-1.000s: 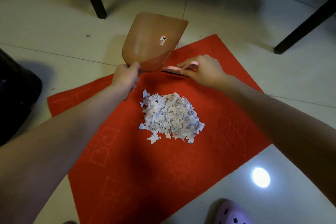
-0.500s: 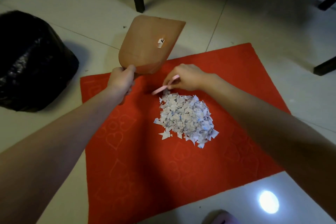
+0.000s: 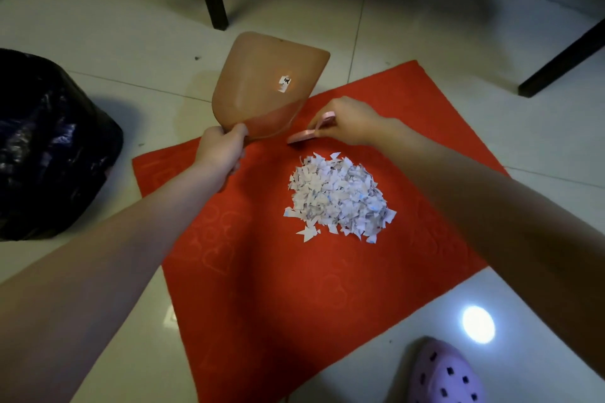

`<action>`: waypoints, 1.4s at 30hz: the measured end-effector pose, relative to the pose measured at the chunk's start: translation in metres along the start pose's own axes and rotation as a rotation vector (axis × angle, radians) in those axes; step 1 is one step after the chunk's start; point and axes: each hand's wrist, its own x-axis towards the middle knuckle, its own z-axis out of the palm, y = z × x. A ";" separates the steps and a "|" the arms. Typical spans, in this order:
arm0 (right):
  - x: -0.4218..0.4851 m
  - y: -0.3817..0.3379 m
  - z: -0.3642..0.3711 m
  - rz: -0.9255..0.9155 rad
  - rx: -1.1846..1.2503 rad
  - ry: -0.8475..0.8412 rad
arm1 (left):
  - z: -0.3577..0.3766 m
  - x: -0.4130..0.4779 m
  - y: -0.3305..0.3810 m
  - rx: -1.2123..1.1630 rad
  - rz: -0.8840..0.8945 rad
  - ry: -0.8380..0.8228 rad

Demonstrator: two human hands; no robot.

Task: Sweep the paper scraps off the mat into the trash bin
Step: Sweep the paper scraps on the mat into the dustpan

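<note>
All the paper scraps [image 3: 337,196] lie heaped on the mat [image 3: 262,304], none swept yet; the left hand [image 3: 222,150] grips a raised dustpan [image 3: 268,88] at 12 o'clock; the right hand [image 3: 347,121] pinches a pink brush [image 3: 304,135] beside it; the trash bin [image 3: 49,147] sits at 9 o'clock.

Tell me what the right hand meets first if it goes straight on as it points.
Probably the brown dustpan, held by the left hand; the pink brush that the right hand grips would touch it first. Depth is unclear.
</note>
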 end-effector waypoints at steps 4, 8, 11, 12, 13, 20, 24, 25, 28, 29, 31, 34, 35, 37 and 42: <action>-0.026 0.002 0.007 0.036 0.025 -0.083 | 0.004 -0.003 -0.005 0.017 0.019 -0.065; -0.063 0.003 -0.009 0.025 0.089 0.027 | 0.014 0.003 -0.011 0.001 0.007 -0.073; -0.085 0.003 -0.008 0.104 0.070 0.120 | 0.027 0.000 -0.011 -0.020 -0.012 -0.074; -0.091 0.004 -0.005 0.133 0.054 0.127 | 0.031 -0.002 -0.010 -0.021 -0.010 -0.081; -0.096 0.005 -0.002 0.161 0.045 0.138 | 0.033 -0.004 -0.008 -0.016 -0.008 -0.089; -0.097 0.018 0.023 0.306 0.133 0.399 | 0.035 -0.023 -0.012 0.046 0.032 -0.097; -0.078 0.043 0.026 0.388 0.077 0.506 | 0.032 -0.020 -0.018 0.091 0.054 -0.030; -0.074 0.047 0.026 0.422 0.091 0.519 | 0.031 -0.022 -0.020 0.098 0.046 -0.017; -0.072 0.048 0.029 0.473 0.129 0.436 | 0.024 -0.030 -0.026 0.117 0.034 -0.005; -0.073 0.045 0.030 0.452 0.129 0.369 | 0.022 -0.031 -0.028 0.122 0.038 -0.008; -0.082 0.037 0.031 0.380 0.130 0.278 | 0.017 -0.034 -0.030 0.131 0.055 -0.021; -0.101 0.030 0.025 0.312 0.256 0.332 | 0.010 -0.035 -0.036 0.154 0.087 -0.037; -0.108 0.030 0.023 0.315 0.291 0.391 | 0.008 -0.037 -0.038 0.164 0.090 -0.037; -0.121 0.031 0.022 0.356 0.287 0.506 | 0.001 -0.041 -0.044 0.184 0.086 -0.054; -0.138 0.035 0.039 0.546 0.063 0.494 | -0.009 -0.054 -0.054 0.214 0.068 -0.070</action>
